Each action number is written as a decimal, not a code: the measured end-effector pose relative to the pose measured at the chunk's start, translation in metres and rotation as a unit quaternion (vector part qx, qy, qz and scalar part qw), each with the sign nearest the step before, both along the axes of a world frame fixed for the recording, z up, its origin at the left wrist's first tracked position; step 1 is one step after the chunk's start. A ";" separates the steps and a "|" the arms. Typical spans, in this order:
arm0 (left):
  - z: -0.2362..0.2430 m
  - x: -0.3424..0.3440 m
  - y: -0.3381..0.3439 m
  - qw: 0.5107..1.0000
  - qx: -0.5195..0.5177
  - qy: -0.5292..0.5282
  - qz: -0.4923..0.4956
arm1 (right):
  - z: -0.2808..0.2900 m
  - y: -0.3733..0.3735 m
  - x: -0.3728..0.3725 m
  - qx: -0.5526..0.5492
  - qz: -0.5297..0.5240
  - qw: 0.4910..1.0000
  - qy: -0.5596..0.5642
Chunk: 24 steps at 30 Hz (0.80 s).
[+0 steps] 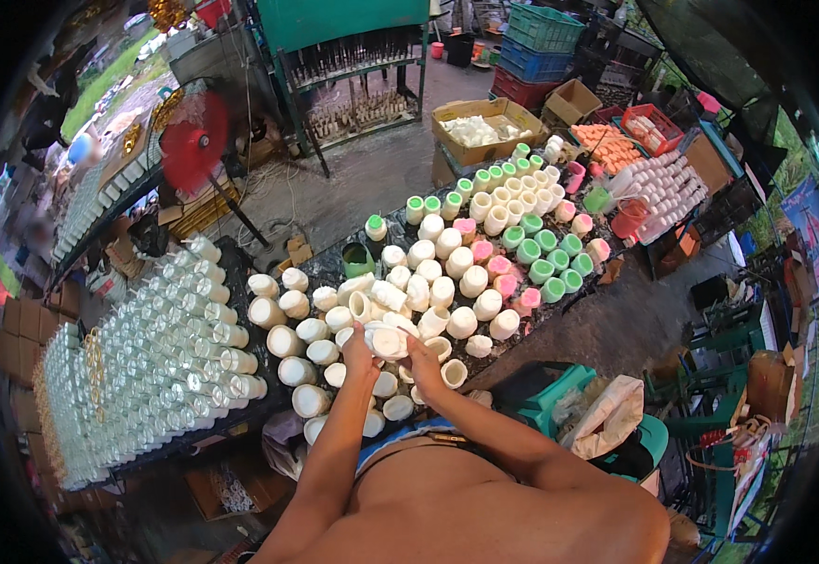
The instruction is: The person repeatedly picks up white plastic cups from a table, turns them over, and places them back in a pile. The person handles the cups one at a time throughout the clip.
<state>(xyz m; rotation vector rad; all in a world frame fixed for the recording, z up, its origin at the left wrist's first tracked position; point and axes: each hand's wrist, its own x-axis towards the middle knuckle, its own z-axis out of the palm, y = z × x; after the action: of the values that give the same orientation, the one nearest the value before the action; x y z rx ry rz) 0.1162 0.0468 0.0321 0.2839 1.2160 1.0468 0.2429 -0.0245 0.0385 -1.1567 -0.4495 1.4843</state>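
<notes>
My left hand (359,355) and my right hand (422,361) are closed on opposite sides of a white plaster-like mould (389,342). Its pale, roundish face is turned up toward me; its underside is hidden. The mould is held above a table crowded with similar white cup-shaped moulds (311,401), some hollow and standing mouth up, others lying tilted. Just beyond my hands, an open hollow mould (360,305) leans among loose white pieces. To the right of my right hand stands another open one (454,373).
Rows of clear glass jars (160,367) cover the table at left. Green-filled moulds (541,258) and pink-topped ones (501,268) stand farther right. A dark green cup (357,259) is behind the moulds. Beyond are a red fan (193,141) and a cardboard box (485,132) of white pieces.
</notes>
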 end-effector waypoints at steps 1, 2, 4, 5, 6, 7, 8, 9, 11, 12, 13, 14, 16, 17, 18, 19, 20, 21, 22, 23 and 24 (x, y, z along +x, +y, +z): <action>0.001 0.001 -0.001 1.000 -0.005 -0.009 0.007 | 0.003 -0.001 -0.001 -0.027 0.002 0.999 0.027; 0.003 0.002 -0.001 1.000 -0.009 -0.018 0.014 | 0.006 -0.001 -0.001 -0.054 0.003 0.997 0.055; 0.009 0.005 -0.003 0.999 -0.018 -0.038 0.012 | 0.009 -0.001 0.000 -0.056 -0.013 0.998 0.037; 0.012 0.009 -0.003 0.999 -0.023 -0.044 0.004 | -0.005 0.000 0.001 -0.031 -0.023 0.999 -0.003; 0.013 0.006 -0.004 0.999 -0.028 -0.047 0.004 | -0.003 0.001 -0.002 -0.007 -0.027 0.999 -0.041; 0.008 0.005 -0.002 0.997 -0.016 -0.081 0.008 | 0.000 0.004 -0.001 0.039 -0.058 0.996 -0.057; 0.003 0.004 0.001 0.993 -0.004 -0.115 0.013 | 0.003 0.007 0.000 0.053 -0.056 0.989 -0.127; -0.003 0.004 0.001 0.988 0.006 -0.151 0.019 | 0.012 0.008 0.002 0.065 -0.052 0.977 -0.198; -0.006 -0.002 -0.001 0.980 0.006 -0.198 -0.001 | 0.039 0.011 0.006 0.115 -0.049 0.946 -0.298; -0.005 -0.004 -0.002 0.975 0.007 -0.221 -0.015 | 0.045 0.014 0.007 0.135 -0.054 0.938 -0.316; 0.010 0.000 -0.003 0.975 0.005 -0.223 -0.018 | 0.047 0.016 0.010 0.151 -0.058 0.929 -0.333; 0.024 0.003 -0.003 0.974 0.003 -0.225 -0.021 | 0.048 0.018 0.012 0.167 -0.062 0.920 -0.350; 0.037 0.003 -0.002 0.968 0.016 -0.251 -0.014 | 0.054 0.023 0.008 0.167 -0.080 0.934 -0.307; 0.037 0.003 -0.001 0.961 0.028 -0.277 -0.010 | 0.056 0.025 0.006 0.166 -0.089 0.940 -0.285; 0.037 0.004 0.001 0.952 0.042 -0.302 -0.006 | 0.056 0.027 0.004 0.154 -0.098 0.944 -0.274; 0.034 0.006 0.002 0.960 0.030 -0.279 0.018 | 0.056 0.028 0.002 0.141 -0.104 0.949 -0.263; 0.028 0.007 0.006 0.961 0.023 -0.272 0.038 | 0.056 0.029 0.000 0.128 -0.110 0.953 -0.252; 0.016 0.007 0.011 0.962 0.015 -0.265 0.056 | 0.051 0.032 0.000 0.105 -0.111 0.954 -0.259; 0.016 0.011 0.014 0.963 0.007 -0.260 0.070 | 0.047 0.037 0.000 0.109 -0.118 0.954 -0.255; 0.016 0.011 0.013 0.965 0.012 -0.252 0.064 | 0.044 0.042 0.000 0.114 -0.125 0.953 -0.250; 0.014 0.012 0.014 0.965 0.018 -0.257 0.058 | 0.039 0.048 0.002 0.120 -0.134 0.952 -0.248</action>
<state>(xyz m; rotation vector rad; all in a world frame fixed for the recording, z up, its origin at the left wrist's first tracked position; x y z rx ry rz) 0.1287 0.0607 0.0459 -0.0367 0.7511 1.1560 0.2444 0.0234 0.0778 -1.3308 -0.7600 0.8680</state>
